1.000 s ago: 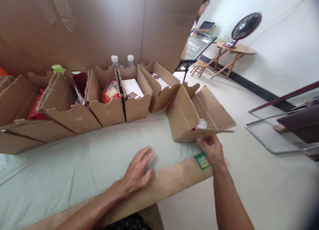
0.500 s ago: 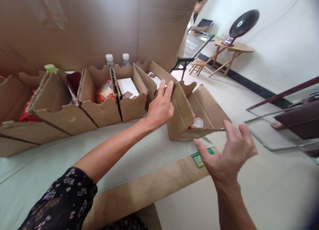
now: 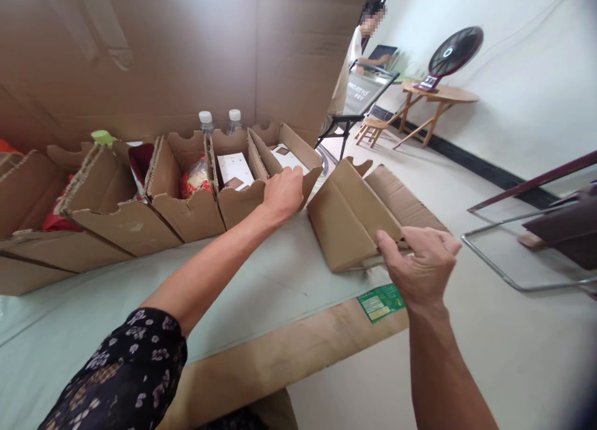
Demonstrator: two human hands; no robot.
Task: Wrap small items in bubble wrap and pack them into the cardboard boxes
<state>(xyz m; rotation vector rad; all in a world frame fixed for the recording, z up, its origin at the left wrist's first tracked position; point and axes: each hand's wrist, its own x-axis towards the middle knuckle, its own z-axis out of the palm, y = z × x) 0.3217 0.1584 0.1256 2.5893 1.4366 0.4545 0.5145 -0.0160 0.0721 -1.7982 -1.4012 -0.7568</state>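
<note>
A cardboard box (image 3: 313, 180) is gripped by the curled left hand (image 3: 283, 195). The end box (image 3: 332, 236) is pinched by the right hand (image 3: 418, 263).

The boxes (image 3: 333, 237) are matt brown cardboard, their cut edges rough and corrugated; the panel (image 3: 186, 51) behind is cardboard too, with smooth tape (image 3: 109, 29). Pale, lightly creased cloth (image 3: 261, 268) covers the desk (image 3: 298, 340), whose bare edge looks smooth. The packet (image 3: 196, 176) is crinkled glossy film, the bottles (image 3: 234, 127) clear plastic. The stool (image 3: 372, 124) looks like plain wood, the rail (image 3: 532, 288) shiny metal, the label (image 3: 380, 301) smooth, the sleeve (image 3: 135, 368) matt cloth.
</note>
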